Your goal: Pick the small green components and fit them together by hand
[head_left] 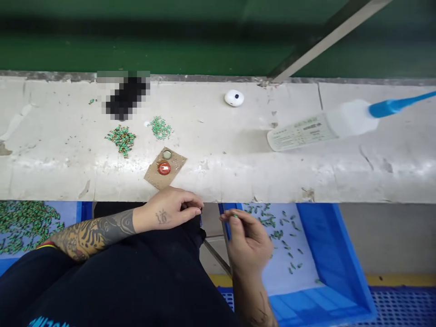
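Note:
My left hand (172, 206) rests at the bench's front edge. Its thumb and fingers are drawn together, and whatever lies between the tips is hidden. Over the right-hand blue tray, my right hand (252, 245) pinches a tiny green piece (235, 216) between thumb and fingertips. Just beyond my left hand lies a square of brown cardboard (152, 176) carrying a red bottle cap (164, 168) and an upturned metal cap (167, 154). Behind it are a heap of green-and-brown small pieces (122, 140) and a heap of smaller green bits (161, 128).
A white bottle with a blue nozzle (306, 131) stands on the bench (211, 177), near a white egg-shaped object (234, 97). A blurred black object (127, 97) lies at the back. Blue trays (327, 245) below hold many green pieces (27, 222). A metal strut (323, 45) rises behind.

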### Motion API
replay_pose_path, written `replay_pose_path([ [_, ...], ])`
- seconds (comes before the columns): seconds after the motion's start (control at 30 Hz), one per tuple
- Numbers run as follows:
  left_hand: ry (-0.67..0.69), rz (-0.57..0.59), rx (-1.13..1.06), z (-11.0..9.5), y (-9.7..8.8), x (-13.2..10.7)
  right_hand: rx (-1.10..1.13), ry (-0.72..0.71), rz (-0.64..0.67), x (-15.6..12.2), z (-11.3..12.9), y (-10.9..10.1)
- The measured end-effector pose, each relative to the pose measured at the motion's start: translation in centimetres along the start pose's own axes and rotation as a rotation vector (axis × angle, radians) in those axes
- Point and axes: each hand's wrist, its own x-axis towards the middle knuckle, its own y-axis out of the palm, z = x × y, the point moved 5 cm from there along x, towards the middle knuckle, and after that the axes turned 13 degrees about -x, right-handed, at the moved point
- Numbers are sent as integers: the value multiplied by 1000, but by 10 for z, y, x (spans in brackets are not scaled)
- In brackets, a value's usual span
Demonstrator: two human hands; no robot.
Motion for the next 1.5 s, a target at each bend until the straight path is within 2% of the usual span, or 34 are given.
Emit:
replay_pose_path([
  [0.07, 10, -10, -6, -2, -5, -4, -119, 132, -77, 5, -28, -18],
  [0.17, 41, -79, 17, -6, -21, -14, -334, 248, -137, 23, -67, -47],
  [0.23, 62, -170, 52, -7, -37, -24, -497, 341, -140, 35, -91, -65],
  [0.33, 43, -368, 116, 1, -69, -44, -663, 457, -122, 45, -118, -84],
  [0.43, 31, -612, 164, 14, -106, -72, -761, 504, -133, 48, -124, -96],
  [0.53, -4, -862, 258, 28, -138, -102, -794, 441, -231, 58, -103, -95],
  [0.6, -20, -955, 325, 34, -150, -114, -762, 326, -294, 71, -75, -78],
  [0.67, -7, -962, 393, 38, -155, -117, -689, 160, -245, 90, -41, -42],
  [0.8, 44, -826, 547, 40, -150, -109, -513, -225, 100, 132, 41, 64],
  [0.87, 50, -789, 580, 41, -149, -107, -515, -522, 322, 146, 84, 115],
  [0.9, 51, -785, 585, 41, -149, -107, -571, -617, 375, 152, 100, 133],
  [0.97, 54, -788, 589, 42, -149, -108, -626, -700, 422, 163, 123, 158],
  [1.03, 53, -785, 594, 43, -149, -109, -689, -738, 460, 171, 135, 173],
  [1.13, 46, -783, 594, 44, -149, -108, -808, -778, 522, 172, 141, 183],
  [1.33, 38, -761, 583, 43, -147, -104, -979, -784, 558, 165, 140, 194],
  [1.5, 46, -737, 582, 42, -146, -101, -951, -748, 545, 172, 137, 192],
])
